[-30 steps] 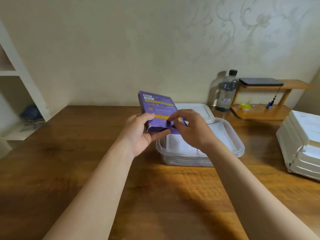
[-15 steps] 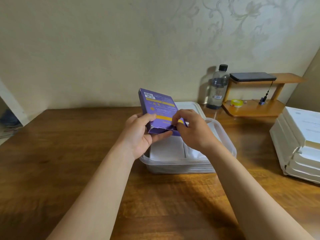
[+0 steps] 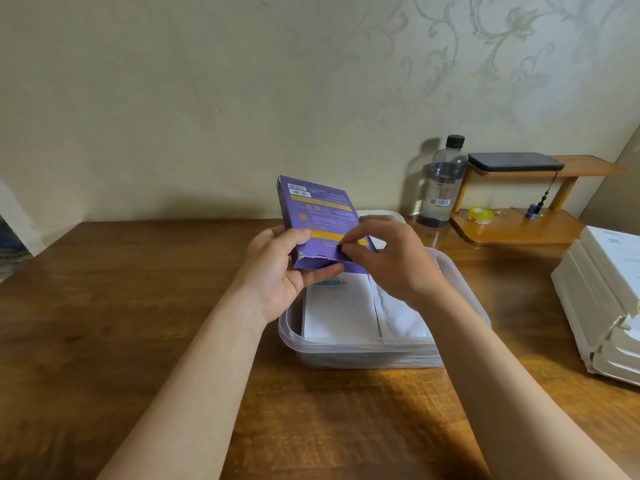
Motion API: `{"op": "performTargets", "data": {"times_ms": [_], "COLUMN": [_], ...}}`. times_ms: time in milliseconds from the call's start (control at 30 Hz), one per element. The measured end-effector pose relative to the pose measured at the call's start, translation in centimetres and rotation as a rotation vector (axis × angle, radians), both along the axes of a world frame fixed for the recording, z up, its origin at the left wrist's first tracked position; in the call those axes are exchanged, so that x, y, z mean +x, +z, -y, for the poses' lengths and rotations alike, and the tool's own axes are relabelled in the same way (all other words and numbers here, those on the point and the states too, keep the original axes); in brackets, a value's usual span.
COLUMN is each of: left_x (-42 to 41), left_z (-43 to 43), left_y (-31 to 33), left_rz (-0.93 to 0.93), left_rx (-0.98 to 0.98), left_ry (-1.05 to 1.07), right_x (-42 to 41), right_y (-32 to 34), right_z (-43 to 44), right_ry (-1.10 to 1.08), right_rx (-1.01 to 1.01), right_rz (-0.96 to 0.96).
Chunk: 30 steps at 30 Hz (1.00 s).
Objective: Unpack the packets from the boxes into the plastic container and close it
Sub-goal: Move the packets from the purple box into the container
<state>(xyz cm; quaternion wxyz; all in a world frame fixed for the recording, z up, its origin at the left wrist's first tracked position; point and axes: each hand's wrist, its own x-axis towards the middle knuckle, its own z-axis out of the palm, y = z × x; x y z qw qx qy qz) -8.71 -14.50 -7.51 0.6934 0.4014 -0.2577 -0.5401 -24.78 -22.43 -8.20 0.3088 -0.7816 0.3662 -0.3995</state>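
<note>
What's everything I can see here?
purple cardboard box: one, purple, held above the container
clear plastic container: one, see-through, open on the table
white packets: two showing, white, inside the container
white plastic lid: one, white, behind the box
clear plastic bottle: one, black-capped, by the wall
small wooden shelf: one, orange-brown, back right
flat black device: one, black, atop the shelf
yellow tape roll: one, yellow, lower shelf board
stacked white boxes: several, white, table's right edge
wooden table: one, brown, under everything
left hand: one, grips the box's near end
right hand: one, pinches the box's flap
</note>
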Motion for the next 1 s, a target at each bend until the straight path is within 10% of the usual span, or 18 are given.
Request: {"op": "performTargets", "data": {"times_ms": [1000], "left_x": [0.3], "left_z": [0.7], "left_y": [-0.4], "left_rz": [0.012], "left_rx": [-0.002], "left_ry": [-0.091], "right_x": [0.3], "right_y": [1.2], "right_z": [0.8], "right_ry": [0.054], "right_rx": [-0.192], "right_rz": [-0.300]}}
